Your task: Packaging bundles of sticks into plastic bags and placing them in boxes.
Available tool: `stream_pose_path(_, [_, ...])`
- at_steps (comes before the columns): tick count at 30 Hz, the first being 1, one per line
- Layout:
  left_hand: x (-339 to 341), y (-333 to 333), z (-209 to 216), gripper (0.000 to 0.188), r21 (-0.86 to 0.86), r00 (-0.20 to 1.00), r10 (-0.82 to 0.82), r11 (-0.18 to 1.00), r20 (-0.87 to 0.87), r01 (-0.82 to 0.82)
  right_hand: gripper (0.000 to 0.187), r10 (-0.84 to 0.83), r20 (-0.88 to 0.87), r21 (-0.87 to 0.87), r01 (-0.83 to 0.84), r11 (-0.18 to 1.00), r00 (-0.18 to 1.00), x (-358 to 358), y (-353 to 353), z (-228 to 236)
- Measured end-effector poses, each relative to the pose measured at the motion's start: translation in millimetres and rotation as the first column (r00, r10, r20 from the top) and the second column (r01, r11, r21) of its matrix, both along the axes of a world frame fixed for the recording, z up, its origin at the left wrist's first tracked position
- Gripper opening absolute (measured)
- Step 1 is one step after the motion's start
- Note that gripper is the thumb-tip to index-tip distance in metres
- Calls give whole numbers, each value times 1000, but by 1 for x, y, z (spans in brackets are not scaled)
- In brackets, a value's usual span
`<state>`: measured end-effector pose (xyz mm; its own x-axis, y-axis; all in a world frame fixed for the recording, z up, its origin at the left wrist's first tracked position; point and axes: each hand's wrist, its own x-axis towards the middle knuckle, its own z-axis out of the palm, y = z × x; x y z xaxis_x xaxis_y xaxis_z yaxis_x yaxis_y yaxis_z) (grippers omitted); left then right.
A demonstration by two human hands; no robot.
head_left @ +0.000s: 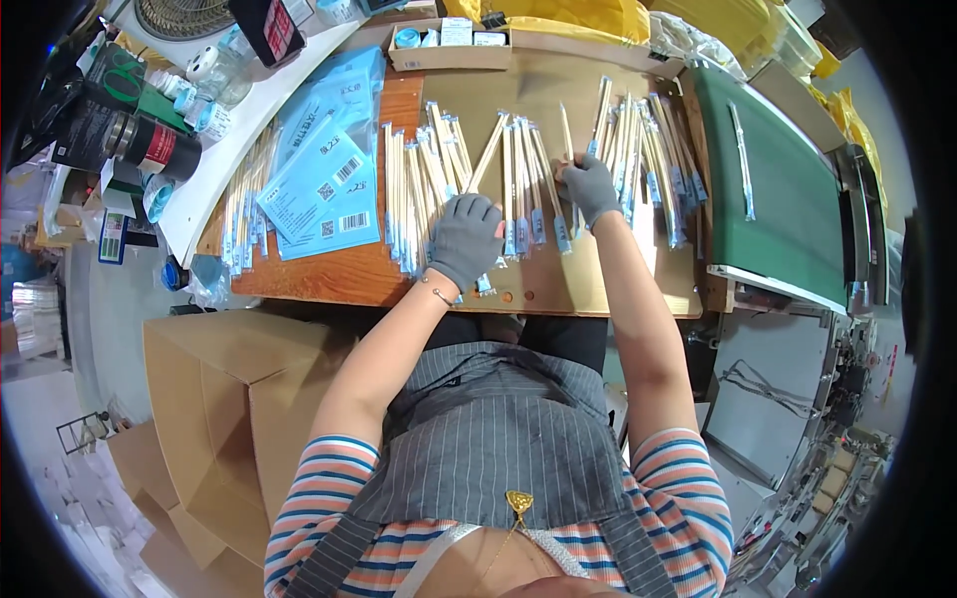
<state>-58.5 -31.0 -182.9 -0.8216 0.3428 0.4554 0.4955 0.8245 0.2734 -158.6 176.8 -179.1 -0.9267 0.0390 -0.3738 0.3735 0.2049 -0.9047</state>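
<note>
Many slim packets of wrapped chopsticks lie side by side on the table, pale sticks in clear sleeves with blue printed ends. My left hand [465,239], in a grey glove with bare fingertips, curls over packets in the middle; a slanted chopstick packet [487,152] runs under its fingers. Its palm side is hidden. Farther right, my right hand [590,186], gloved alike, pinches an upright chopstick packet [566,132] between thumb and fingers. Loose rows of chopstick packets [401,199] lie left of my left hand, and more packets [653,164] spread right of my right hand.
Blue printed bags [329,189] lie on the table's left part. A small carton [449,56] with boxes stands at the back. On the right is a green conveyor belt [773,189] carrying one packet. A large open cardboard box [214,419] sits below left; a dark flask [155,145] stands on a white shelf.
</note>
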Motion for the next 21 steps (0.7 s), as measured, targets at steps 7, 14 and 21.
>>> stream_pose_path(7, [-4, 16, 22, 31, 17, 993, -63, 998, -101, 65, 46, 255, -236, 330, -170, 929, 938, -4, 1, 10])
stream_pose_path(14, [-26, 58, 8, 34, -80, 950, -295, 950, 101, 303, 74, 66, -199, 859, 142, 492, 978, -53, 72, 43])
stream_pose_path(21, [-34, 45, 3, 30, -61, 987, -154, 986, 51, 157, 44, 156, 0, 824, -88, 560, 988, -30, 58, 35])
